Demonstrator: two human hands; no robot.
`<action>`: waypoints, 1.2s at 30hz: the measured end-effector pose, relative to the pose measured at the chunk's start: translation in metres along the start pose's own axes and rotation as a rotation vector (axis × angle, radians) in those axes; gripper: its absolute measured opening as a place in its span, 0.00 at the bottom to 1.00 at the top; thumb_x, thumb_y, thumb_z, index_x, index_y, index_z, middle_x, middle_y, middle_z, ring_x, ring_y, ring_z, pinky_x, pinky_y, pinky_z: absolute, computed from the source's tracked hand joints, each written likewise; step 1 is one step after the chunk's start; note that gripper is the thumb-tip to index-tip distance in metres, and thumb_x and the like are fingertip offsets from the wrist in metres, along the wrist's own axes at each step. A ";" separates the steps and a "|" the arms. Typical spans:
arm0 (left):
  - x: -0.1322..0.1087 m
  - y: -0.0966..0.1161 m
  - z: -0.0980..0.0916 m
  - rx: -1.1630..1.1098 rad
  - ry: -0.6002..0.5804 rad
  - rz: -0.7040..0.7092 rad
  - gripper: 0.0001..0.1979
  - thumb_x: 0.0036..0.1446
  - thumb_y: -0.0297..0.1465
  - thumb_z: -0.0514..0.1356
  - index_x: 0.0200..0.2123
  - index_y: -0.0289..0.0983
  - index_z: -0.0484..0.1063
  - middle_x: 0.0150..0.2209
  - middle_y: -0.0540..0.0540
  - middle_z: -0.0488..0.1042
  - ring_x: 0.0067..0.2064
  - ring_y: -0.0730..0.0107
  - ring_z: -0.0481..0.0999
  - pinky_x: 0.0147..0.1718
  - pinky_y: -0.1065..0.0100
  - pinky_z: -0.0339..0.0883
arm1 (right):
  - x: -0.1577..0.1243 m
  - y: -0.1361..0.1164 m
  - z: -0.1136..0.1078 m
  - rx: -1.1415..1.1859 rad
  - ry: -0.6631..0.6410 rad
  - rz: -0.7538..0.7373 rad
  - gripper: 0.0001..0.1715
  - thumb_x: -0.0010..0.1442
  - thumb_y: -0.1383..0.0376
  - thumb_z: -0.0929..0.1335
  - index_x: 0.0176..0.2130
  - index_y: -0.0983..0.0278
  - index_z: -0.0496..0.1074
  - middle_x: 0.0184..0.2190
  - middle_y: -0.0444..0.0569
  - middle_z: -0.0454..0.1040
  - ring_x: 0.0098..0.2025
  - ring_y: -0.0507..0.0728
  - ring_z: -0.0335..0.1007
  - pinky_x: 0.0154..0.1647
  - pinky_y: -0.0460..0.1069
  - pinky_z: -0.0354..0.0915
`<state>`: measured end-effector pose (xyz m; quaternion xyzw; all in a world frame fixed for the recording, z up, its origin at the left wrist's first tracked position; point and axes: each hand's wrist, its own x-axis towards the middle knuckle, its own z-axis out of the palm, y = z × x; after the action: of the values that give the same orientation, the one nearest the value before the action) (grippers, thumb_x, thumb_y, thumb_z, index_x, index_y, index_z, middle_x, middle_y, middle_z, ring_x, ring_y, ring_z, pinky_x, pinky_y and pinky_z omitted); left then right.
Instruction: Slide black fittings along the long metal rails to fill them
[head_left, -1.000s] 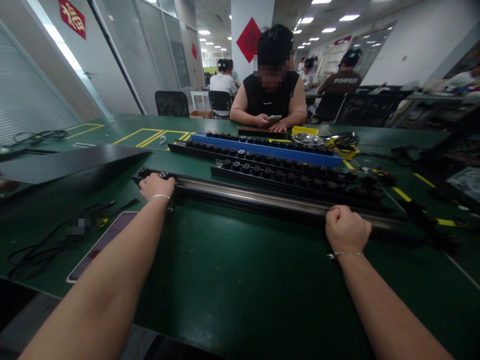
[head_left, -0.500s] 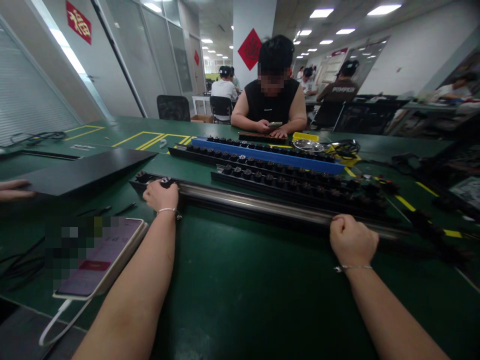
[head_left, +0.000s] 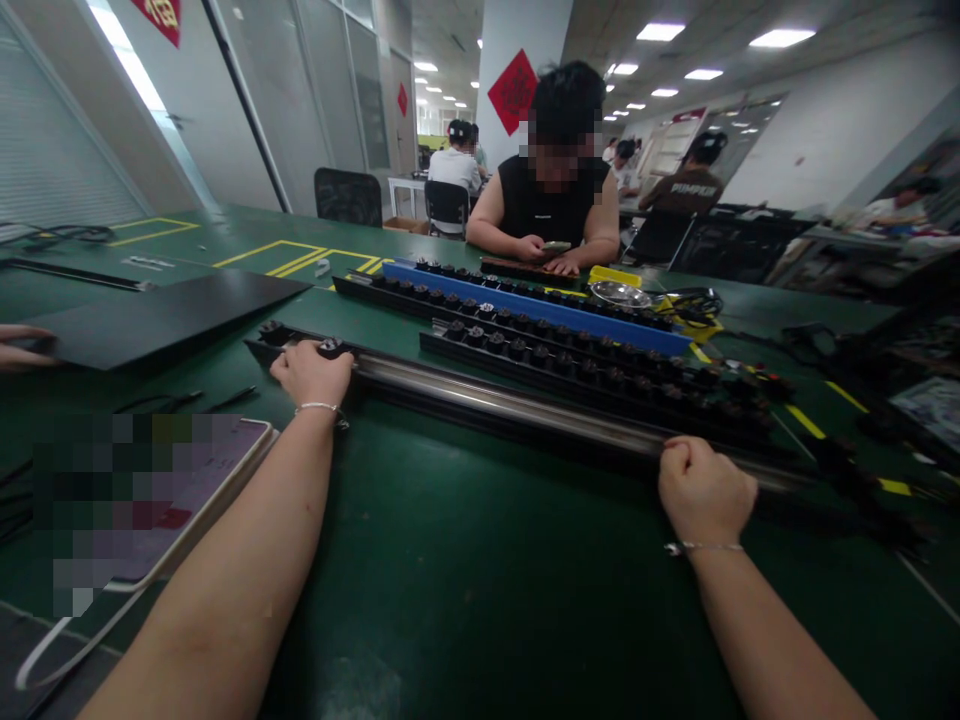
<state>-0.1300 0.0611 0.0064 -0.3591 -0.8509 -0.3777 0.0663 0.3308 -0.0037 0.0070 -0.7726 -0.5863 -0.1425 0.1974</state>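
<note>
A long black strip with a shiny metal rail (head_left: 510,405) lies across the green table (head_left: 480,580) in front of me. My left hand (head_left: 311,372) is closed over its left end, fingers wrapped round the rail near a small black knob. My right hand (head_left: 701,488) is a fist gripping the rail toward its right end. Both wrists wear thin bracelets.
Behind the rail lie two more black strips studded with knobs (head_left: 570,360) and a blue strip (head_left: 536,305). A phone on a cable (head_left: 142,500) lies at lower left, a black panel (head_left: 165,315) beyond it with someone's fingers (head_left: 22,345). A person (head_left: 555,195) sits opposite.
The view has shifted, so the phone now sits further left. Both hands keep their grip at the same places on the rail.
</note>
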 end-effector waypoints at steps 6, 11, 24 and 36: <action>-0.006 0.005 -0.002 0.023 0.003 0.040 0.20 0.44 0.38 0.59 0.40 0.33 0.70 0.44 0.35 0.69 0.53 0.49 0.62 0.55 0.54 0.50 | 0.000 0.000 0.000 0.021 0.019 -0.008 0.18 0.57 0.66 0.57 0.34 0.65 0.73 0.22 0.50 0.68 0.28 0.55 0.59 0.32 0.51 0.46; -0.016 0.011 -0.006 0.006 0.018 -0.020 0.17 0.44 0.38 0.59 0.39 0.38 0.71 0.46 0.39 0.70 0.55 0.46 0.60 0.53 0.49 0.51 | 0.001 0.001 0.000 0.026 0.008 -0.014 0.17 0.57 0.66 0.57 0.34 0.65 0.73 0.22 0.49 0.68 0.27 0.55 0.59 0.31 0.50 0.45; -0.014 0.008 -0.001 0.058 -0.022 0.114 0.19 0.41 0.41 0.60 0.36 0.37 0.72 0.40 0.40 0.73 0.47 0.50 0.67 0.48 0.54 0.58 | 0.001 0.000 -0.001 0.021 -0.013 -0.011 0.18 0.57 0.66 0.57 0.35 0.64 0.74 0.23 0.49 0.69 0.28 0.55 0.60 0.31 0.50 0.45; -0.011 0.010 0.013 -0.003 -0.055 0.217 0.17 0.42 0.41 0.60 0.34 0.36 0.70 0.37 0.42 0.72 0.46 0.54 0.68 0.50 0.58 0.56 | 0.002 0.002 0.002 0.052 0.002 -0.003 0.18 0.58 0.65 0.57 0.35 0.64 0.74 0.23 0.50 0.69 0.29 0.55 0.60 0.32 0.50 0.45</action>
<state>-0.1127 0.0683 -0.0007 -0.4593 -0.8080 -0.3595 0.0829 0.3330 -0.0016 0.0060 -0.7664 -0.5906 -0.1285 0.2177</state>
